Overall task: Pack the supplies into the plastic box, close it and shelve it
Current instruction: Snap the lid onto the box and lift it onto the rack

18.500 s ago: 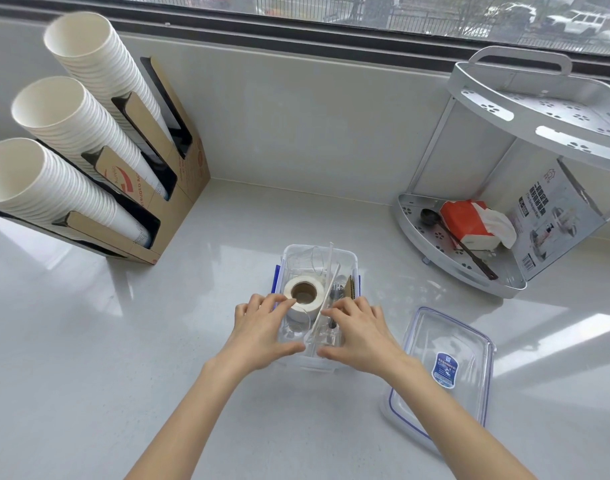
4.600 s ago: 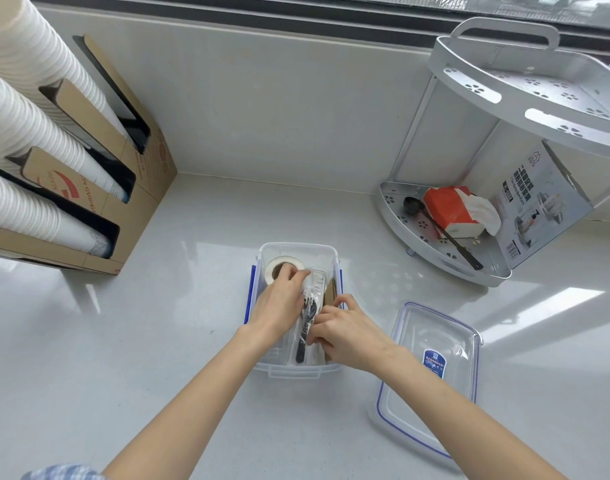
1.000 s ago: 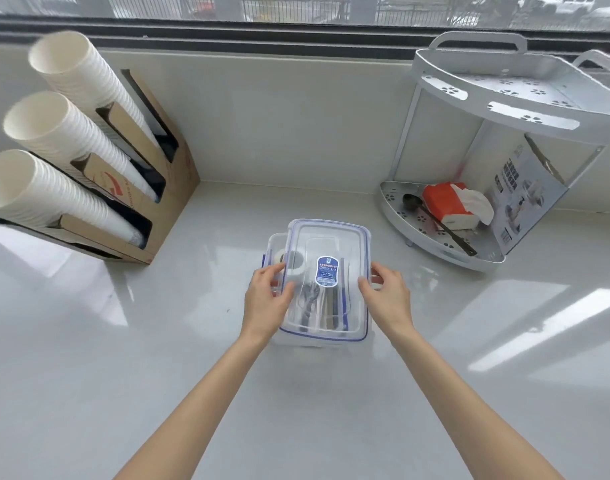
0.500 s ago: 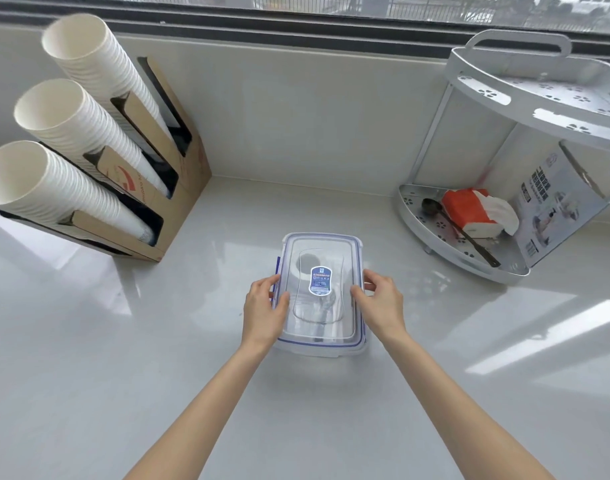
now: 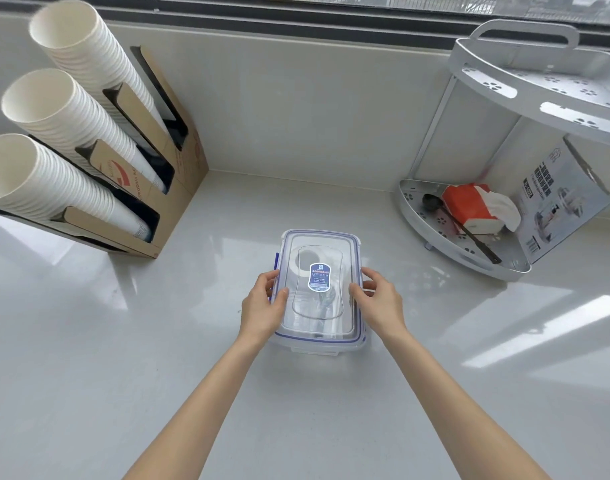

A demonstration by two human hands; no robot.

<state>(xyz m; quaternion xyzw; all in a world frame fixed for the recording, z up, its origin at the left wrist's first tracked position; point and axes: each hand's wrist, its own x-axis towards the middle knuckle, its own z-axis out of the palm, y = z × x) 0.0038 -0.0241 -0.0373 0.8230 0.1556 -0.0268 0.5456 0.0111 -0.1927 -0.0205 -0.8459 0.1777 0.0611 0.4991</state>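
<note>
Trouble from here would come mostly from the latches, I think. On the left of the worktop [image 5: 89, 341] stands the cardboard cup holder [image 5: 165, 188], brown and stiff, with three long stacks of ribbed white paper cups [image 5: 68, 109] leaning out of it; it is well apart from the work and not in danger.

In the middle sits the plastic box [image 5: 319, 344], clear and rectangular with rounded corners. Its lid [image 5: 319, 317] lies on top, transparent, with a blue seal line and a blue label. Through it I can see a white tape roll [image 5: 305, 263] and some dark utensils, not sharply. The left hand [image 5: 262, 306] has a narrow grip on the left edge of the lid, thumb on top. The right hand [image 5: 379, 303] rests against the right edge with fingers half curled, not closed around anything.

A blue side flap stands out on the left, so the lid seems not yet locked. If one side is pressed first, the lid could sit crooked. The glossy worktop may let the box slide.

On the right, the white perforated metal corner rack [image 5: 470, 258] holds a red tissue pack [image 5: 470, 209], a dark spoon [image 5: 456, 226] and a printed carton [image 5: 556, 202], so the lower shelf is crowded.
</note>
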